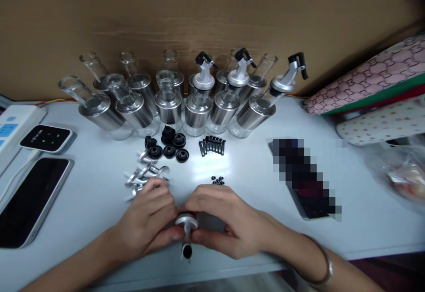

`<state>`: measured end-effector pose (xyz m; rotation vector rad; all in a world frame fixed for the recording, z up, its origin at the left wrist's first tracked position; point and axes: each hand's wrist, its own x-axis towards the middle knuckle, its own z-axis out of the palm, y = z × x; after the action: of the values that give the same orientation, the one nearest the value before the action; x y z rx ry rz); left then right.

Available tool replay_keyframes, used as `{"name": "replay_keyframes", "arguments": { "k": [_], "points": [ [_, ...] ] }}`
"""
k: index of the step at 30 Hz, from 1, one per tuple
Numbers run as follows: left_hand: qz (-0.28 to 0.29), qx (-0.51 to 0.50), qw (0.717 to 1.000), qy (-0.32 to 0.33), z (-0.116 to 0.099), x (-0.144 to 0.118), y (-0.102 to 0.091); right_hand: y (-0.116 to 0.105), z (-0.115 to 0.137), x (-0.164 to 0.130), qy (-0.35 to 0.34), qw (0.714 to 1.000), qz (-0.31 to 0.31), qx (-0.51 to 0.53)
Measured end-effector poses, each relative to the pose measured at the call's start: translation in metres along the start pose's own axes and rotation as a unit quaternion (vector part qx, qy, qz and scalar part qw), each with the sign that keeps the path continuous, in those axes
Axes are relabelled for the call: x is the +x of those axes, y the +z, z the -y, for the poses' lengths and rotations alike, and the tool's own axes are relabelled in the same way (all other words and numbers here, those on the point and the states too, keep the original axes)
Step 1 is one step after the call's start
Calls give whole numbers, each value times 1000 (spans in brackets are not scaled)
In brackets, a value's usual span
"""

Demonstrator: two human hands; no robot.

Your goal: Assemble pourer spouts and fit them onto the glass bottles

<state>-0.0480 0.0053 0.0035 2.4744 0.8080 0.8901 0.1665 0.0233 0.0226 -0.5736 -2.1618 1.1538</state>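
Note:
Between both hands, close to the table's front edge, is a silver pourer spout (186, 232) with its open tube end pointing toward me. My left hand (151, 223) grips its flange from the left, thumb against the tube. From the right, my right hand (226, 219) pinches it with thumb and fingers; the underside of the flange is hidden. More silver spouts (142, 176) lie loose just beyond my left hand. Behind them sit several black stoppers (169, 151). To their right are a row of small black levers (212, 145) and a cluster of tiny black caps (218, 180).
Glass bottles with steel sleeves (169, 108) stand in rows along a brown board (199, 13); three front ones carry pourers (239, 75). On the left lie a phone (33, 199), a small black device (48, 138) and a power strip (16, 128). Patterned rolls (372, 77) and a blurred-out phone (303, 181) lie right.

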Motion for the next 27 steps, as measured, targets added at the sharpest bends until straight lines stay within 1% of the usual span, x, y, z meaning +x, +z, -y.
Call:
{"name": "replay_keyframes", "arguments": {
  "k": [4,6,7,8,10,12,13,15,19,22,25,27],
  "points": [
    [-4,-3,1000,-5,1,2,-3,0,0,0,11,1000,-11,0],
    [-4,-4,1000,-8,2,3,-4,0,0,-1,50,998,-22,42],
    [-15,-9,1000,-10,2,4,-5,-1,-1,-1,83,992,-31,88],
    [-33,-15,999,-14,2,4,-5,-1,-2,-1,121,980,-42,149],
    [-82,-11,996,-16,3,5,-5,-2,-6,-2,184,940,-62,280],
    [-118,24,993,4,2,6,-4,-1,-10,-3,217,898,-69,377],
    [-120,47,991,20,2,6,-3,-1,-12,-3,226,883,-64,406],
    [-108,79,990,32,1,6,0,1,-14,-3,233,873,-41,426],
    [-87,73,994,3,0,5,3,3,-11,-2,237,892,7,386],
    [-81,48,995,27,1,3,3,3,-5,-2,229,915,20,333],
    [-68,15,997,41,1,2,3,3,0,-2,208,952,7,224],
    [-60,-1,997,49,0,2,3,4,2,-1,188,971,1,146]
  ]
}}
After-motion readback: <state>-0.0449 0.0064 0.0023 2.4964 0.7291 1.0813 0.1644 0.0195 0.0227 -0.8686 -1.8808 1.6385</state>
